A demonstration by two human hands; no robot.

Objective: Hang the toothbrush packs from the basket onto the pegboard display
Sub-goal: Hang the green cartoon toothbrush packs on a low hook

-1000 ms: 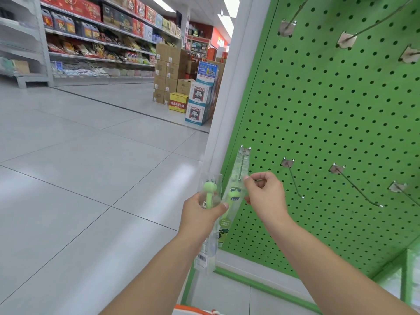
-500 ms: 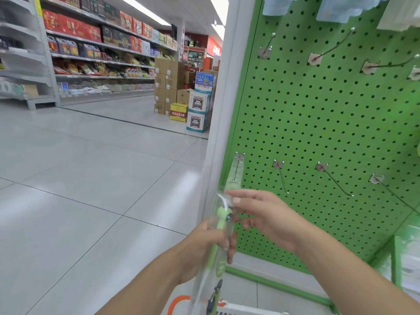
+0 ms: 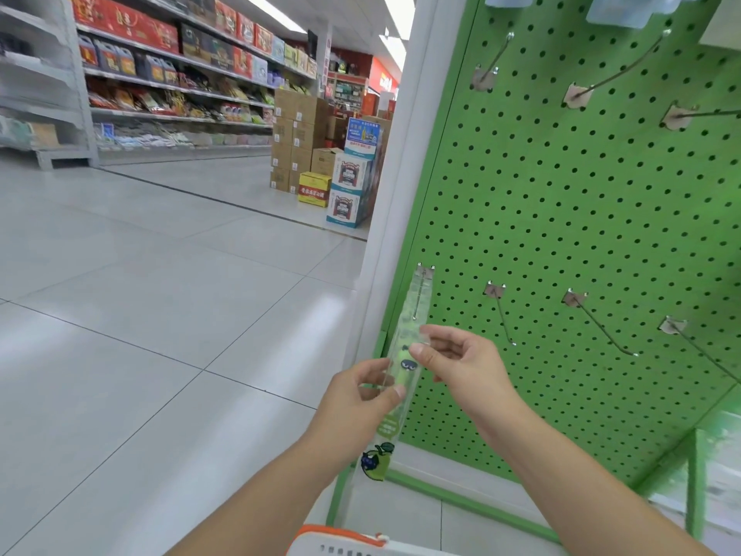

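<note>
A clear toothbrush pack [image 3: 391, 419] with a green cartoon brush stands upright in front of the green pegboard [image 3: 561, 218]. My left hand [image 3: 357, 399] grips its middle from the left. My right hand [image 3: 461, 363] pinches the pack's top edge with thumb and fingers. Behind it, another clear pack [image 3: 419, 302] hangs on the leftmost lower hook [image 3: 424, 270]. The basket [image 3: 341, 541], white with an orange rim, shows at the bottom edge; its contents are hidden.
Bare metal hooks [image 3: 501, 311] [image 3: 597, 319] stick out of the pegboard to the right, with more above [image 3: 491, 66]. A white post [image 3: 397, 186] borders the board's left side. Stacked cartons [image 3: 312, 154] and stocked shelves [image 3: 168, 74] stand across the tiled aisle.
The view has tilted upward since one second ago. My left hand now holds the pack upright, and my right hand has come off the hanging pack onto the held one's top.
</note>
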